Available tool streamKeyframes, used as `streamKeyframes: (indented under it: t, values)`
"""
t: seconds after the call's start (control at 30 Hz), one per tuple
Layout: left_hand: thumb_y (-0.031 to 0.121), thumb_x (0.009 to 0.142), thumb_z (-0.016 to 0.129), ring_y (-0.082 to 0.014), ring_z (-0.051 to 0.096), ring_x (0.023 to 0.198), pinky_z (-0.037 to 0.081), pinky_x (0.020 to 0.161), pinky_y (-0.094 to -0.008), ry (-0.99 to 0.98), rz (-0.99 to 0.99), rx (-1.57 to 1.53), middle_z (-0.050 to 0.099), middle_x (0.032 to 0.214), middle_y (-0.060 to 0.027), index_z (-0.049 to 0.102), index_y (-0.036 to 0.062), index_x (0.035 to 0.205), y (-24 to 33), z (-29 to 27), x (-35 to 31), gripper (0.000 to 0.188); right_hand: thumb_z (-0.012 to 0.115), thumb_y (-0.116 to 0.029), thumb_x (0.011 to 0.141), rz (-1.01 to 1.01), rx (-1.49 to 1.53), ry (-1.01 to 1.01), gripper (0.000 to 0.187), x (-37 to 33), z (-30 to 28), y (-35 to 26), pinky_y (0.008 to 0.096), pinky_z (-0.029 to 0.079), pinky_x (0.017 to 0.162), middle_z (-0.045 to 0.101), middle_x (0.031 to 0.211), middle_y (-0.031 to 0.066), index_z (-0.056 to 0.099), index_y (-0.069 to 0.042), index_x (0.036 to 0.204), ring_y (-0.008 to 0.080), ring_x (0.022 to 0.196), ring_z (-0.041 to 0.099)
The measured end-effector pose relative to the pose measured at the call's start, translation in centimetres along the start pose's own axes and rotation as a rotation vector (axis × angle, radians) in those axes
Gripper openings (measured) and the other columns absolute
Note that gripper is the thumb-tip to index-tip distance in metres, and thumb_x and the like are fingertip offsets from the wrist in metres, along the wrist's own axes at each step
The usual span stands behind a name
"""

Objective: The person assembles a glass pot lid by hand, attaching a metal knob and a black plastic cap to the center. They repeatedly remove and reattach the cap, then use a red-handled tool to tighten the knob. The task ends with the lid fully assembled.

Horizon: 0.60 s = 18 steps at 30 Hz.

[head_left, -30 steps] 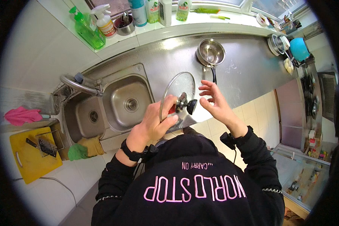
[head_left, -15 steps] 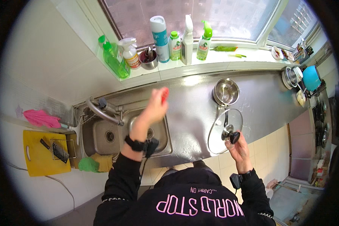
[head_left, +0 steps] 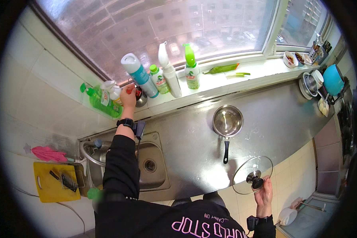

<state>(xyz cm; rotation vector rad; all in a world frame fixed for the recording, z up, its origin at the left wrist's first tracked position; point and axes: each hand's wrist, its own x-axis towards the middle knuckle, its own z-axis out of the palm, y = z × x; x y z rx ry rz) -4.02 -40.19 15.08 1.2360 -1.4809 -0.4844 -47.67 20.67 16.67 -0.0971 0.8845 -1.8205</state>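
Observation:
My left hand (head_left: 127, 97) reaches to the windowsill and is closed on a small red object (head_left: 130, 91) whose kind I cannot make out. It is right at a metal cup (head_left: 141, 100), partly hidden behind the fingers. In my right hand (head_left: 264, 194) is a glass lid (head_left: 251, 164), gripped by its black knob (head_left: 258, 183) and held tilted beyond the counter's front edge. A steel saucepan (head_left: 227, 119) with a black handle stands uncovered on the counter, its handle pointing toward me.
Several spray and cleaner bottles (head_left: 171, 79) line the windowsill (head_left: 206, 97) around the cup. The sink (head_left: 148, 180) lies under my left arm, beside the curved faucet (head_left: 92, 158). Bowls (head_left: 308, 85) are stacked at the far right. A knife hangs by a yellow cutting board (head_left: 45, 186).
My left hand has moved with the red object from above the sink to the cup on the sill. The lid in my right hand has shifted away from the saucepan.

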Motion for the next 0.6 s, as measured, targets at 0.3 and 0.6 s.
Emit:
streamKeyframes:
  t: [0.3,0.6]
  values:
    - [0.001,0.076,0.082,-0.0207,0.066,0.089,0.056,0.078,-0.0347,-0.083,-0.067,0.268,0.067,0.105,-0.0129,0.056,-0.0014,0.123,-1.2,1.2,0.3,0.054,0.058,-0.024,0.105,-0.075,-0.029,0.053,0.010,0.2,-3.0,-3.2,0.0411,0.056,0.083,0.059,0.098,-0.0026,0.055,-0.018,0.112,0.0148,0.093,0.061]
    - [0.014,0.086,0.077,-0.0234,0.063,0.098,0.049,0.093,-0.0309,-0.277,0.041,-0.336,0.063,0.107,-0.0119,0.060,0.0015,0.123,8.6,5.3,-14.8,0.043,0.056,-0.028,0.106,-0.325,0.114,-0.095,0.015,-9.0,-3.0,-2.7,0.0430,0.057,0.094,0.066,0.105,0.0022,0.057,-0.014,0.114,0.0170,0.100,0.065]
